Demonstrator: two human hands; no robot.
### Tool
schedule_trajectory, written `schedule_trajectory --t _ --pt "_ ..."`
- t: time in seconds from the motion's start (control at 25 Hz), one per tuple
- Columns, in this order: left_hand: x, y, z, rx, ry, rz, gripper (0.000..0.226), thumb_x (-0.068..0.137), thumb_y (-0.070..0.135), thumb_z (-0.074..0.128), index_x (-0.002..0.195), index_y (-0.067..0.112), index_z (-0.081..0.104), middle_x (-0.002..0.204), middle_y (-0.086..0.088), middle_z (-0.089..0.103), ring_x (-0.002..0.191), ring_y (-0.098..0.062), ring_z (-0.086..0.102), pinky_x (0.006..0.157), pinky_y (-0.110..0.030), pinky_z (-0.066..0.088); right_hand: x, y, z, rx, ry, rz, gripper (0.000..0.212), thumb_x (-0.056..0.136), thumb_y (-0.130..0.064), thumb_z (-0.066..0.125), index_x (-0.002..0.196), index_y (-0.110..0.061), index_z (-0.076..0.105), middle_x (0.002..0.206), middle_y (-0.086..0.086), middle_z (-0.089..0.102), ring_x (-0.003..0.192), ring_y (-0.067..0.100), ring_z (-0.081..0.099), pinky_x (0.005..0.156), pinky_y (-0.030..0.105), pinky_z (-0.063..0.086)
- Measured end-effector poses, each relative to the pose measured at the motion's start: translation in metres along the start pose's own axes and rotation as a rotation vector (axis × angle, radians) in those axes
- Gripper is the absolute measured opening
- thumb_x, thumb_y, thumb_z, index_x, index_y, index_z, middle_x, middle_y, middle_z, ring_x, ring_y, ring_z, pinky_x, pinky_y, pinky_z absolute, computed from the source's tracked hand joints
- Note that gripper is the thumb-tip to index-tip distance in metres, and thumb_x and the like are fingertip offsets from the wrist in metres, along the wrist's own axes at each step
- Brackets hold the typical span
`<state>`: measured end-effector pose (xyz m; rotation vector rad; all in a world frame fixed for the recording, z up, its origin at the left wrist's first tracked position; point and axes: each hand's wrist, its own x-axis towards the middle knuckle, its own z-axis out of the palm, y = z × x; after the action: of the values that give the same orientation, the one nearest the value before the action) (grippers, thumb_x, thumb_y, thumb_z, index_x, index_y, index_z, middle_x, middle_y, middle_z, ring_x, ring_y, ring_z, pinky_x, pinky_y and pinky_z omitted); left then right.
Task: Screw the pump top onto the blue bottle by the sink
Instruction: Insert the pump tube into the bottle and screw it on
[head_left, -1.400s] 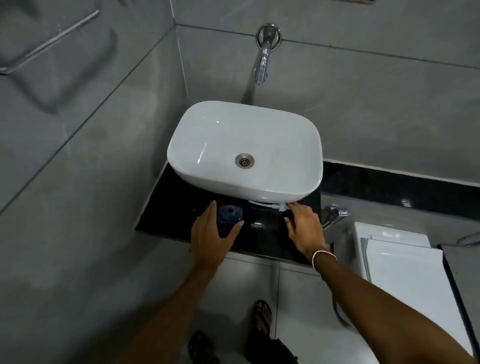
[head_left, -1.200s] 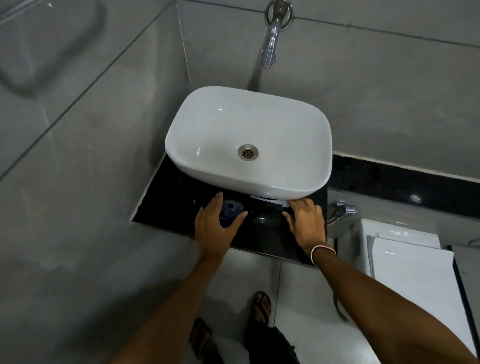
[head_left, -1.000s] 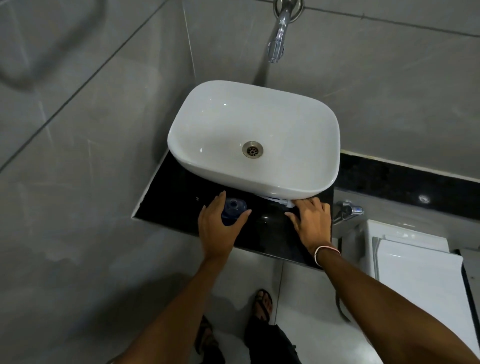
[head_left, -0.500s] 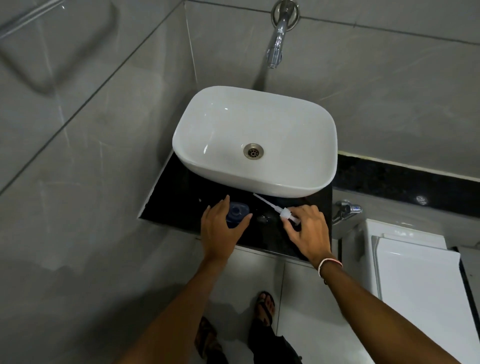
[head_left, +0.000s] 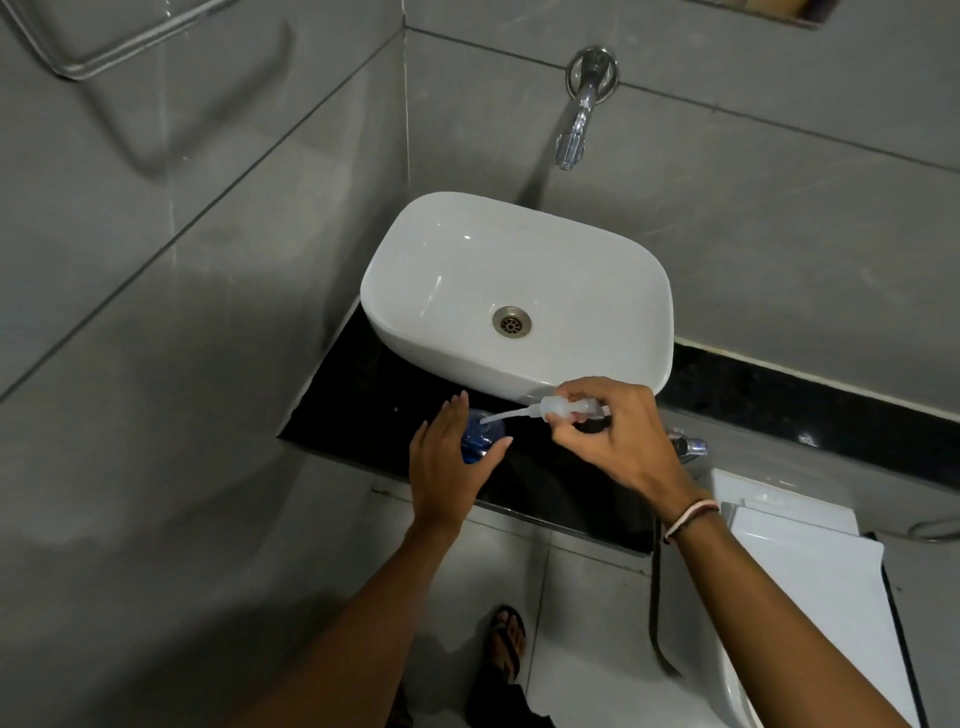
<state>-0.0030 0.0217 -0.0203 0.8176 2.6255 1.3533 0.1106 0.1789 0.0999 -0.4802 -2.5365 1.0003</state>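
The blue bottle (head_left: 480, 435) stands on the black counter (head_left: 358, 410), just in front of the white basin (head_left: 514, 291) and near the counter's left front corner. The left hand (head_left: 447, 467) wraps around it from the near side, thumb on one flank and fingers on the other, so only its top shows. The right hand (head_left: 613, 441) pinches the pump top (head_left: 563, 408) by its white head and holds it nearly level, clear of the counter; its thin dip tube slants leftward with the tip at the bottle's mouth. Whether the tip has entered the opening cannot be made out.

Grey tiled walls meet in a corner behind the basin, and a chrome tap (head_left: 579, 114) juts from the rear wall above it. A white toilet cistern (head_left: 810, 566) sits low to the right, cut off by the frame edge. Below the counter lies pale floor tile, where a sandalled foot (head_left: 506, 644) shows. A band (head_left: 688, 517) circles the right wrist.
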Motion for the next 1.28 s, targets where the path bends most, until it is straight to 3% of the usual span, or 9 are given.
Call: schedule_trajectory --t 0.2,0.44,0.6,0.76,0.88,0.96,1.08,1.16,1.28 --pt "0.001 -0.002 -0.002 0.009 -0.035 0.003 0.08 0.078 0.048 0.078 0.141 0.007 0.05 0.145 -0.012 0.056 0.137 -0.025 0.048 0.112 -0.054 0.041 0.028 -0.016 0.006 -0.164 -0.223 -0.039 0.014 0.079 -0.022 0.078 0.092 -0.016 0.078 0.083 0.0 0.077 0.075 0.016 0.069 0.071 0.031 0.057" --pt "0.002 -0.005 -0.001 0.061 -0.049 -0.002 0.085 0.076 0.058 0.075 0.143 0.012 0.049 0.146 -0.008 0.055 0.14 -0.022 0.045 0.115 -0.051 0.037 0.061 -0.025 0.046 -0.323 -0.463 -0.053 0.019 0.081 -0.02 0.076 0.088 -0.003 0.07 0.082 0.014 0.073 0.074 0.031 0.067 0.067 0.043 0.055" --pt "0.002 -0.008 -0.001 0.11 -0.057 0.018 0.085 0.076 0.057 0.074 0.143 0.012 0.049 0.147 -0.007 0.055 0.14 -0.023 0.045 0.114 -0.051 0.038 0.062 -0.016 0.061 -0.381 -0.555 0.039 0.029 0.087 -0.032 0.078 0.09 -0.005 0.068 0.092 0.015 0.075 0.084 0.033 0.069 0.075 0.044 0.058" --pt "0.001 -0.015 0.003 0.119 -0.025 0.048 0.082 0.073 0.048 0.081 0.141 0.012 0.052 0.141 -0.006 0.06 0.137 -0.021 0.049 0.11 -0.05 0.042 0.05 0.0 0.068 -0.36 -0.426 0.055 0.047 0.08 -0.052 0.081 0.1 -0.012 0.069 0.102 0.007 0.072 0.095 0.024 0.064 0.081 0.043 0.057" --pt "0.002 -0.015 0.003 0.1 -0.012 0.031 0.081 0.071 0.043 0.085 0.14 0.014 0.053 0.139 -0.004 0.062 0.136 -0.019 0.05 0.108 -0.05 0.043 0.033 0.012 0.064 0.003 -0.349 0.143 0.055 0.078 -0.03 0.089 0.128 -0.018 0.069 0.125 0.0 0.071 0.116 0.014 0.063 0.102 0.035 0.053" --pt "0.002 -0.014 0.003 0.091 -0.008 0.037 0.08 0.071 0.043 0.084 0.139 0.013 0.054 0.138 -0.005 0.063 0.135 -0.019 0.051 0.107 -0.049 0.044 0.025 0.018 0.068 0.09 -0.311 0.161 0.045 0.082 -0.017 0.087 0.124 -0.015 0.072 0.125 -0.002 0.074 0.117 0.011 0.066 0.107 0.036 0.052" --pt "0.001 -0.017 0.003 0.099 -0.012 0.057 0.075 0.073 0.046 0.082 0.135 0.013 0.057 0.136 -0.005 0.064 0.133 -0.02 0.053 0.105 -0.047 0.044 0.021 0.022 0.076 0.112 -0.171 0.204 0.032 0.076 -0.022 0.092 0.104 -0.013 0.077 0.107 -0.001 0.078 0.103 0.011 0.071 0.097 0.036 0.057" --pt "0.002 -0.018 0.002 0.123 -0.019 0.061 0.07 0.073 0.047 0.081 0.131 0.014 0.059 0.133 -0.004 0.066 0.13 -0.02 0.055 0.103 -0.048 0.046 0.019 0.022 0.079 0.141 -0.149 0.202 0.044 0.071 -0.024 0.095 0.107 -0.016 0.072 0.107 -0.004 0.075 0.104 0.009 0.069 0.097 0.03 0.056" --pt "0.002 -0.018 0.002 0.189 -0.002 0.082 0.075 0.071 0.048 0.081 0.133 0.013 0.058 0.136 -0.007 0.064 0.132 -0.022 0.054 0.103 -0.049 0.046 0.019 0.02 0.082 0.254 -0.2 0.193 0.066 0.077 -0.009 0.089 0.136 -0.019 0.061 0.116 -0.005 0.077 0.116 0.003 0.067 0.106 0.02 0.05"
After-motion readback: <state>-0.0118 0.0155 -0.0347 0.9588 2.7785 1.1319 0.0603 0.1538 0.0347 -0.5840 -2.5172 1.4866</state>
